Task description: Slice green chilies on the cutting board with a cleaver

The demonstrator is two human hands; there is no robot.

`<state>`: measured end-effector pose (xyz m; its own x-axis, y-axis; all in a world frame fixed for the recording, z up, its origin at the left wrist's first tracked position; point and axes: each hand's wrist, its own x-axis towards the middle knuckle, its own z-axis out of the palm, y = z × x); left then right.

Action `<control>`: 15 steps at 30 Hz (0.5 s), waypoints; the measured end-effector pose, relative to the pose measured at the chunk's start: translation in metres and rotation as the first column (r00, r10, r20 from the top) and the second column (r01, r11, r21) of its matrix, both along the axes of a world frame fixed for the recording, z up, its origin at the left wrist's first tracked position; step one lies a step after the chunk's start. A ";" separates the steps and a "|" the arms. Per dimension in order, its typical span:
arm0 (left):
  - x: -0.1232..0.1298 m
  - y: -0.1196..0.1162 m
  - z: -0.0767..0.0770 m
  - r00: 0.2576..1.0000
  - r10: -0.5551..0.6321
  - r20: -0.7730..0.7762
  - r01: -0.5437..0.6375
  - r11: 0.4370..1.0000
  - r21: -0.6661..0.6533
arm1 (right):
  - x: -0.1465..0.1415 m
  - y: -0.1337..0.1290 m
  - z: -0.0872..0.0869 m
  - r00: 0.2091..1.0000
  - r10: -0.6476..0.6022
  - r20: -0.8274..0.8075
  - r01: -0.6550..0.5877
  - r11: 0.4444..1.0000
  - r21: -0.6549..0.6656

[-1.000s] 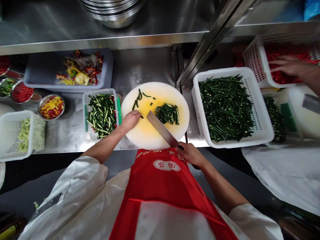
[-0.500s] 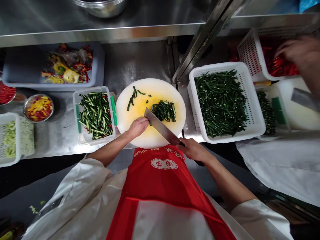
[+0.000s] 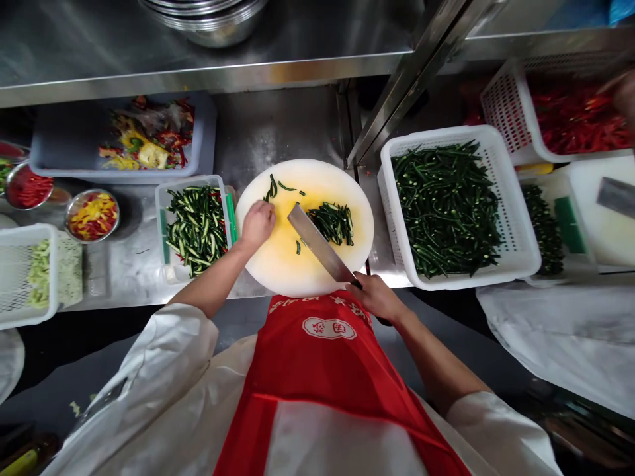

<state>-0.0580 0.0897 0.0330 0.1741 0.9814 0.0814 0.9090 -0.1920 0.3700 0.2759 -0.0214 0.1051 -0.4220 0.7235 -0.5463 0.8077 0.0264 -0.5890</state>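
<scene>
Ahead of our right hand (image 3: 376,297) lies a bundle of green pepper strips (image 3: 335,223), dark, glossy and roughly lined up, on the white cutting board (image 3: 278,264). That hand is closed round the handle of a cleaver (image 3: 322,248), hiding part of it, and the blade slants forward with the bundle on its right. Our left hand (image 3: 258,223) is curled narrow over the board's left side, next to a few loose strips; whether its fingers pinch anything we cannot tell. Just left of it, a clear tub (image 3: 198,180) holds cut green strips with bits of red; farther left, a steel bowl (image 3: 92,240) carries red and yellow pieces. Well right of our right hand, a white basket (image 3: 516,258) is heaped with long green peppers. Beyond that, another person's hand (image 3: 625,92) is blurred and cut off by the edge
</scene>
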 end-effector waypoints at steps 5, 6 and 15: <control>-0.021 0.042 0.009 0.973 -0.118 -0.200 0.096 0.989 -0.117 | 0.016 -0.009 0.016 0.986 0.149 -0.081 -0.157 0.982 -0.102; -0.021 0.043 0.010 0.962 -0.163 -0.218 0.138 0.983 -0.123 | 0.018 -0.009 0.015 0.987 0.135 -0.087 -0.144 0.983 -0.113; 0.024 -0.031 -0.005 0.931 -0.364 0.028 0.365 0.930 -0.046 | 0.016 -0.011 -0.003 0.992 -0.126 -0.016 0.125 0.990 -0.062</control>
<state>-0.0336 0.0590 0.0278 0.5198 0.8533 0.0409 0.7726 -0.4900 0.4037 0.2922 -0.0323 0.1016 -0.3411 0.7375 -0.5829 0.7903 -0.1108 -0.6026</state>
